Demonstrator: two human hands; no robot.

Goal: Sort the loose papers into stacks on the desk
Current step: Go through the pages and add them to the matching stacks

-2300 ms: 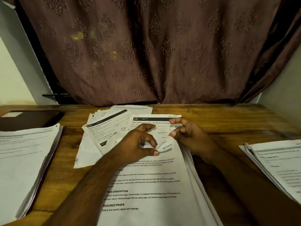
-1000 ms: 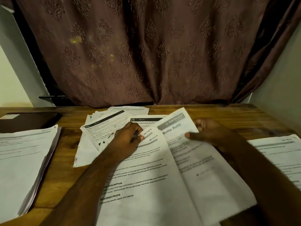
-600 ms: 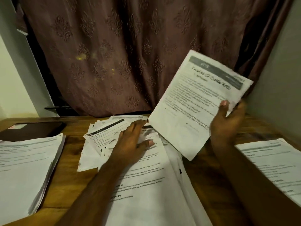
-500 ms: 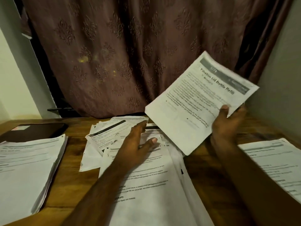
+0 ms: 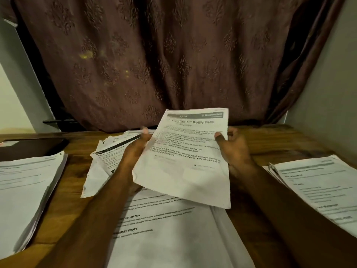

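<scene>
A printed sheet headed "Finalize Oil Bottle Refill" (image 5: 189, 157) is held up over the middle of the wooden desk (image 5: 249, 215). My right hand (image 5: 233, 149) grips its right edge, thumb on the front. My left hand (image 5: 135, 151) holds its left edge, fingers behind the paper. Under it lies the central stack of papers (image 5: 170, 233), running toward me. Several loose sheets (image 5: 108, 157) lie fanned out behind and to the left of that stack. A stack of papers (image 5: 25, 192) sits at the left and another stack (image 5: 318, 188) at the right.
A dark flat folder (image 5: 32, 147) lies at the desk's back left corner. A brown patterned curtain (image 5: 154, 60) hangs behind the desk, with pale walls on both sides. Bare wood shows between the stacks.
My right hand pulled the "Oil Bottle Refill" sheet off the central stack, raised it to the right, then brought it back to the middle. My left hand left the stack and took the sheet's left edge.
</scene>
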